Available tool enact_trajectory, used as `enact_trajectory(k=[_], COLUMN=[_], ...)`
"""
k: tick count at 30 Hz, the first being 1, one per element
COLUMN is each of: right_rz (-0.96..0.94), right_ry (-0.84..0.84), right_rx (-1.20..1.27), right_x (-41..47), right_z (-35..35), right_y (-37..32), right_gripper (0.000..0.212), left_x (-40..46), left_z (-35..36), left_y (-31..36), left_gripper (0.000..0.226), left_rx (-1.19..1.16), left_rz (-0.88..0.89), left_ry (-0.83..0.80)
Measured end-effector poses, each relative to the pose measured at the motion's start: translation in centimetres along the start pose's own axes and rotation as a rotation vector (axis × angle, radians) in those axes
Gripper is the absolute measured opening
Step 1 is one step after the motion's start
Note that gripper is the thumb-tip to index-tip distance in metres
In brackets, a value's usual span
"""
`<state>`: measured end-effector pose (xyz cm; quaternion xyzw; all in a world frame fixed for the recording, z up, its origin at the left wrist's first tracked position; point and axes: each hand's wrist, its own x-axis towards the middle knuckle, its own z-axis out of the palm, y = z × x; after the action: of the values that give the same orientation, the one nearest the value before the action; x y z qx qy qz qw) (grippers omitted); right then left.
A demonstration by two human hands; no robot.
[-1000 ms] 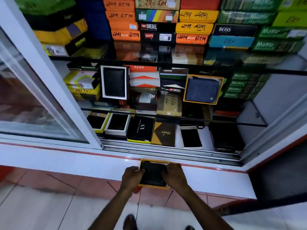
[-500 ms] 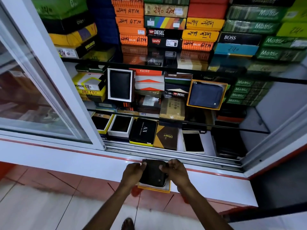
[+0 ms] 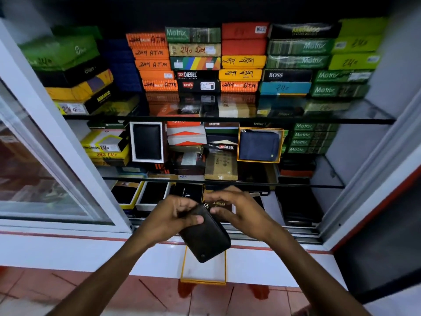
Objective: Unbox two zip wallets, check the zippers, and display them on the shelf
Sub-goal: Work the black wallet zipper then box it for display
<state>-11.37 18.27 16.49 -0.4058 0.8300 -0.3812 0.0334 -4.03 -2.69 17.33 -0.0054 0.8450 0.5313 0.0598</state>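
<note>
A black zip wallet (image 3: 206, 238) is held tilted above the white ledge, clear of its box. My left hand (image 3: 173, 216) grips the wallet's upper left edge. My right hand (image 3: 232, 208) pinches the zipper pull at the wallet's top corner. Below the wallet, the yellow-rimmed box tray (image 3: 204, 271) lies on the ledge with its white inside showing. A blue zip wallet (image 3: 259, 145) stands upright in a yellow-rimmed box on the middle glass shelf, to the right.
The cabinet's glass shelves (image 3: 227, 119) carry stacked wallet boxes. A black wallet in a white box (image 3: 147, 141) stands on the middle shelf. Open boxed wallets (image 3: 139, 193) line the bottom shelf. A sliding glass door (image 3: 45, 169) covers the left. Red floor tiles (image 3: 148, 295) lie below.
The black wallet has been lifted out of its yellow box tray and raised toward the cabinet. My right hand has moved to the zipper pull. The view has tilted up.
</note>
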Motion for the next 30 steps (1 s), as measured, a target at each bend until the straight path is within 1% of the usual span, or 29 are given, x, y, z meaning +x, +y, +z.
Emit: enact_trajectory(k=[4,5,7,10,12,13,15,16,20,21,24,27,28,30], right_rz=[-0.059,-0.103,-0.228,-0.334,-0.334,-0.317,-0.270,-0.240,-0.123,-0.102,-0.041,-0.014,-0.022,-0.038], right_ry=[0.025,0.028,0.048,0.079,0.132,0.177,0.284,0.333,0.568,0.639,0.767,0.841,0.853,0.835], right_rx=[0.018,-0.037,-0.240,-0.454,-0.477,-0.436,-0.312,-0.268,-0.193,-0.169,-0.171,-0.240,-0.279,-0.341], right_x=[0.5,0.6,0.8,0.6,-0.1,-0.5,-1.2,-1.5,-1.7,-1.8,-2.2,-2.4,-2.4,-2.2], right_z=[-1.5,-1.9,-2.2,-2.8,-3.6,-4.0,-4.8,-5.0,-4.3,-4.0,-2.9,-1.5,-1.0,0.3], right_y=[-0.7,-0.8,-0.9,-1.1,-1.2,-1.2,-1.2,-1.5,-3.2,-3.6,-4.6,-5.2,-5.4,-5.4], right_gripper=[0.025,0.023,0.020,0.017,0.013,0.010,0.008,0.008,0.007,0.007,0.008,0.008,0.006,0.006], left_x=[0.2,0.2,0.4,0.5,0.4,0.2,0.1,0.0,0.7,1.0,1.6,2.1,2.2,2.5], left_z=[-1.0,-1.2,-1.6,-2.6,-3.8,-4.4,-5.3,-5.3,-3.4,-2.8,-1.2,0.6,1.3,2.4], left_y=[1.4,1.6,1.8,2.2,2.3,2.2,1.5,1.1,0.7,1.0,2.5,3.8,4.3,5.3], left_gripper=[0.018,0.019,0.021,0.022,0.027,0.037,0.065,0.073,0.083,0.081,0.056,0.061,0.058,0.042], left_rx=[0.110,0.125,0.138,0.057,-0.070,-0.160,-0.348,-0.431,-0.742,-0.841,-1.102,-1.294,-1.342,-1.385], left_rz=[0.043,0.044,0.036,-0.020,-0.059,-0.077,-0.119,-0.145,-0.251,-0.273,-0.341,-0.342,-0.341,-0.344], left_ry=[-0.043,-0.059,-0.097,-0.148,-0.134,-0.118,-0.085,-0.075,-0.048,-0.033,0.054,0.099,0.109,0.126])
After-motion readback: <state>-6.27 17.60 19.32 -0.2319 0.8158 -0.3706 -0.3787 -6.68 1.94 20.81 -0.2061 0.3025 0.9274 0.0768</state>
